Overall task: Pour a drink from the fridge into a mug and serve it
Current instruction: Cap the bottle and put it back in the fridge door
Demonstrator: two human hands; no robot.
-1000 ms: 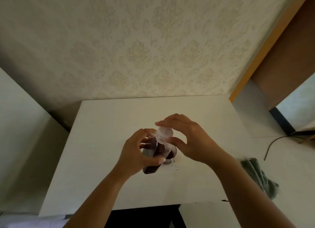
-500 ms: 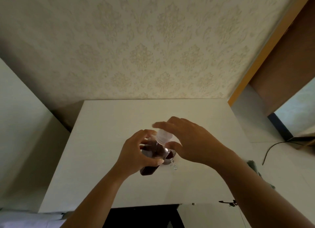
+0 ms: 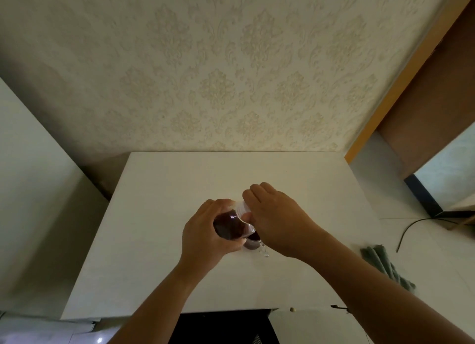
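Your right fingers (image 3: pixel 253 193) curl down over the pale translucent cap (image 3: pixel 243 208) of the clear plastic bottle of dark red drink (image 3: pixel 228 226), with the thumb pressed against the cap's near side, so your right hand (image 3: pixel 276 219) is clamped on the cap. Your left fingers wrap around the far side of the bottle's body and your left thumb lies across its near side; your left hand (image 3: pixel 205 237) grips the bottle firmly. You hold the bottle tilted, its cap end pointing up and to the right, its base hidden behind your left palm.

Just below the bottle, between your two hands, stands the small clear glass mug (image 3: pixel 253 242) with dark red liquid in it; its handle (image 3: pixel 264 251) points toward you and to the right. The bottle overlaps the mug's rim, and you cannot tell whether they touch.

The mug sits near the middle of the flat white tabletop (image 3: pixel 159 215), which runs back to a cream wall with embossed damask wallpaper (image 3: pixel 218 73). To your right, on a neighbouring white surface, lies a crumpled grey-green cloth (image 3: pixel 385 266), well apart from the mug, and beyond it a thin dark curved cable (image 3: pixel 411 226). An orange-trimmed brown wooden panel (image 3: pixel 437 86) rises at the far right
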